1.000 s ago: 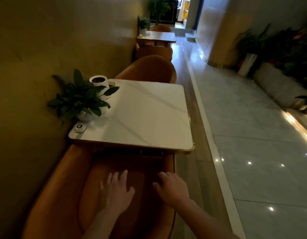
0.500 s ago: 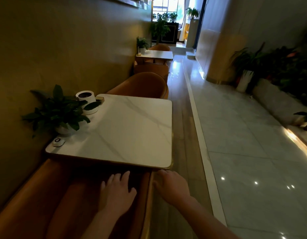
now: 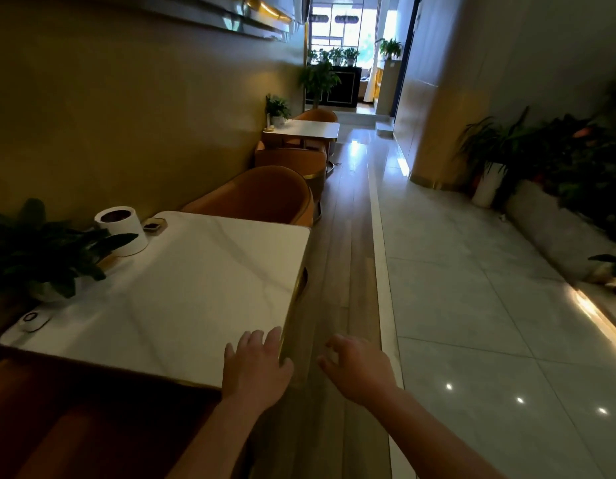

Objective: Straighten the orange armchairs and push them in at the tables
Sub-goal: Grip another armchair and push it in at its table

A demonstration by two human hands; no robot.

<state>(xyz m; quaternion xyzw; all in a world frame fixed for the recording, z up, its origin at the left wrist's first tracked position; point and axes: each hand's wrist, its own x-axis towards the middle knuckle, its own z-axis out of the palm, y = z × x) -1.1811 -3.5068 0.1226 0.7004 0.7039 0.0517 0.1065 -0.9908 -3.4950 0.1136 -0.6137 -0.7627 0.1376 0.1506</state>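
A white marble table with a gold rim stands against the left wall. The near orange armchair sits dark at the bottom left, tucked under the table's near edge. A second orange armchair stands at the table's far side. Farther down, a third armchair and a fourth flank another white table. My left hand hovers, fingers spread, over the near table's right corner. My right hand hangs over the wooden floor with fingers loosely curled. Neither hand holds anything.
On the near table stand a potted plant, a white cylinder holder, a small dark dish and a white call button. A tiled aisle runs on the right, lined by planters.
My view has lifted and swung right along the corridor. Both hands came off the near armchair's seat and rose; the left is now over the table corner, the right over the floor.
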